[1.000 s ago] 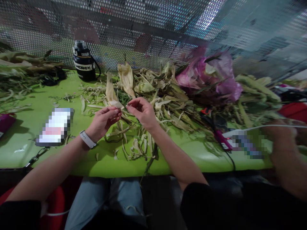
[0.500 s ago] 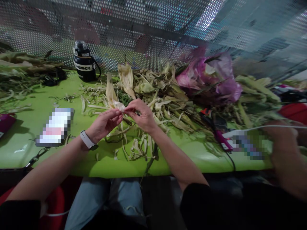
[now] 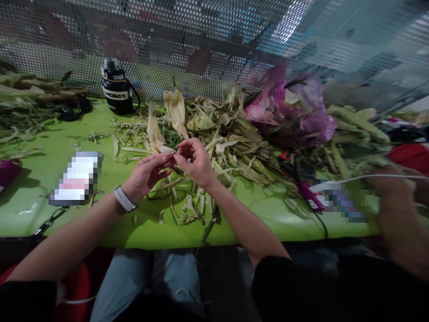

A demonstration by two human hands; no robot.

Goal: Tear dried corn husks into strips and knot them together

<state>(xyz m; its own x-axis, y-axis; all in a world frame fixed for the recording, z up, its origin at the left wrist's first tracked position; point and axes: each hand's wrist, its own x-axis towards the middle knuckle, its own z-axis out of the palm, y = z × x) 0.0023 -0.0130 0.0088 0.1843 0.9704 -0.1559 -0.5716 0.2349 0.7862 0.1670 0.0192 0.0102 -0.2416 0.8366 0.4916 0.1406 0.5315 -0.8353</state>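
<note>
My left hand [image 3: 145,174], with a pale watch strap at its wrist, is closed on the end of a pale corn husk [image 3: 166,149]. My right hand [image 3: 197,164] comes in from the other side; its thumb and fingers are bent and meet my left fingertips at the husk's end. What lies between the right fingertips is too small to make out. Just behind my hands, a cream husk [image 3: 154,127] stands tilted, and another husk [image 3: 176,109] leans against the heap. Thin husk strips [image 3: 192,208] lie below my hands.
A heap of dry husks [image 3: 248,156] spreads to the right, beside a pink plastic bag [image 3: 298,112]. A dark bottle [image 3: 115,89] stands at the back. A phone [image 3: 77,176] lies left on the green table [image 3: 110,228]. Another person's arm [image 3: 400,219] is at far right.
The right index finger has lifted and opened away from the thumb a little. Less of the pale husk bunches up between my fingertips. Both hands stay in nearly the same place.
</note>
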